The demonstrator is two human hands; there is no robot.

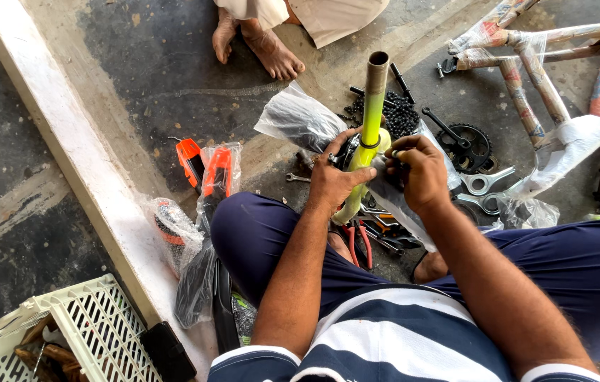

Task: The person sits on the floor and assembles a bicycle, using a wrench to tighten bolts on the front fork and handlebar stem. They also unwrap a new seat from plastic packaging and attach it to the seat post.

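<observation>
I sit on the floor with a lime-green bicycle fork (368, 134) standing upright between my knees, its bare metal steerer tube (377, 71) pointing up. My left hand (334, 178) wraps around the fork just below its crown. My right hand (420, 170) presses on the crown from the right, pinching a small dark part against it; the part itself is too small to tell. Clear plastic wrap (399, 201) hangs around the fork under my right hand.
Loose black bearing balls (400, 117) and a chainring with crank (464, 145) lie beyond the fork. Spanners (485, 180), red-handled pliers (362, 240), bagged orange parts (216, 173), a wrapped bicycle frame (547, 78), a white crate (81, 329) and another person's bare feet (261, 39) surround me.
</observation>
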